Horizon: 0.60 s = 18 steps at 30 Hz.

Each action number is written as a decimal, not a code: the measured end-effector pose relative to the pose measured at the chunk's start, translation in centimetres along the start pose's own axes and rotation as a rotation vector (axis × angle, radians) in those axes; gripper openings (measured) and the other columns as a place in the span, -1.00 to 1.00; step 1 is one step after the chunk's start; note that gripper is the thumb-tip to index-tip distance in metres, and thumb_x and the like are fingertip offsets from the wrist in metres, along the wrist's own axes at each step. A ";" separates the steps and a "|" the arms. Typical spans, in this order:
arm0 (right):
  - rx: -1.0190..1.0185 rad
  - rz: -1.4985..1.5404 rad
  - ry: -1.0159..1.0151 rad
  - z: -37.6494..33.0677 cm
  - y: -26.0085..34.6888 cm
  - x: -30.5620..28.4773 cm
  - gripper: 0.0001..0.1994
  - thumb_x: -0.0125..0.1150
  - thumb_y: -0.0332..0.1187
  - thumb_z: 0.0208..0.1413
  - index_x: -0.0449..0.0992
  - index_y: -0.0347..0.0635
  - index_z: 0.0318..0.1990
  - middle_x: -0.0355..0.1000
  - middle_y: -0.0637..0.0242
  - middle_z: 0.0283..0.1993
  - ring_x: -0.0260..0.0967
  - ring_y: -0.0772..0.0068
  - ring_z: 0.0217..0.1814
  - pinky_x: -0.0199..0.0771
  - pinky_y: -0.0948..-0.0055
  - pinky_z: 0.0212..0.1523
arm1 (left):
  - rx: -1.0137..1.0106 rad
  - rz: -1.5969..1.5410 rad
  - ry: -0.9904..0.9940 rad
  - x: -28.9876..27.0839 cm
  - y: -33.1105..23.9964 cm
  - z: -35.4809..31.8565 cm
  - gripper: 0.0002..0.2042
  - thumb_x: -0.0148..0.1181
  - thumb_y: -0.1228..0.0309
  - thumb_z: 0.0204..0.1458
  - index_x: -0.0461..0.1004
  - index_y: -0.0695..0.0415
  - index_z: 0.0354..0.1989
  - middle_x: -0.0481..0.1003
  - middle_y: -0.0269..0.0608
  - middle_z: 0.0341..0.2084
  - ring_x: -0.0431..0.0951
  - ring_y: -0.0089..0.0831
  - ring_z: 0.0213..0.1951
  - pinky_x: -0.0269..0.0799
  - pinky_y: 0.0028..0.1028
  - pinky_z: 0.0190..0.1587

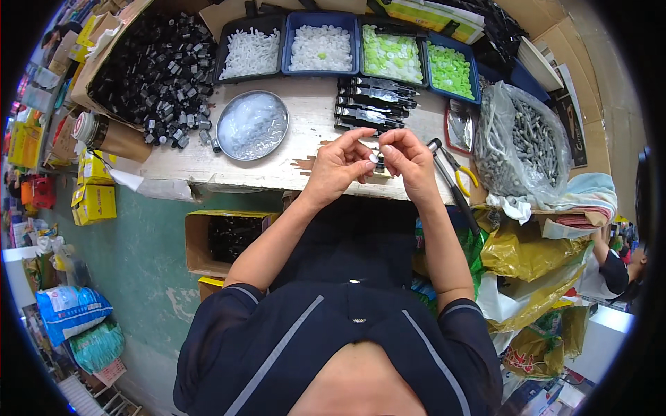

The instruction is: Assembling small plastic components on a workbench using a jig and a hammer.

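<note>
Both my hands meet over the near edge of the worktable (316,87). My left hand (336,168) has its fingers curled in a pinch at a small white round plastic piece (374,158). Close against it, my right hand (409,161) pinches thumb to fingers; whatever it grips is too small to make out. Just under the fingertips sits a small dark part (379,168), mostly covered by the hands. Beyond them lies a stack of black elongated assemblies (374,100).
Trays of white pegs (251,54), white caps (320,48), mixed green-white caps (393,55) and green caps (451,69) line the back. Left are black parts (170,76), a round metal dish (252,125) and a bottle (114,137). Right are pliers (459,170) and a bag of metal parts (524,142).
</note>
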State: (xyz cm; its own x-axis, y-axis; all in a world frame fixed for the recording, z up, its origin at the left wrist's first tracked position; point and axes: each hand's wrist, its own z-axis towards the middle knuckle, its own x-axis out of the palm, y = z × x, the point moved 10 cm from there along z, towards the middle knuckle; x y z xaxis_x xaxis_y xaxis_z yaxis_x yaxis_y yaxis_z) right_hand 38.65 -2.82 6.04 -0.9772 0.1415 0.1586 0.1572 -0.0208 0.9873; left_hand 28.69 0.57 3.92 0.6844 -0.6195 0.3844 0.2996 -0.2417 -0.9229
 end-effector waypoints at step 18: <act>-0.215 -0.101 -0.075 0.0 1.5 0.0 -0.94 -0.01 -0.54 0.10 0.37 -0.27 -0.28 0.27 0.40 -0.28 0.22 0.71 -0.46 0.22 0.73 -0.49 | 0.030 -0.126 -0.102 -1.8 0.5 -0.3 -0.72 0.14 0.59 -0.05 0.42 0.25 -0.10 0.47 -0.26 -0.48 0.49 -0.58 -0.51 0.44 -0.63 -0.55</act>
State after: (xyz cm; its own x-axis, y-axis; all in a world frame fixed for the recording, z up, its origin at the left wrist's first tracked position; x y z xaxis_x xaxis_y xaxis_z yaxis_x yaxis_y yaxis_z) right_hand 38.92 -2.87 7.50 -0.9718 0.2263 0.0668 0.0179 -0.2117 0.9772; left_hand 27.42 1.34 2.77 0.7035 -0.5066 0.4985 0.4061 -0.2891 -0.8669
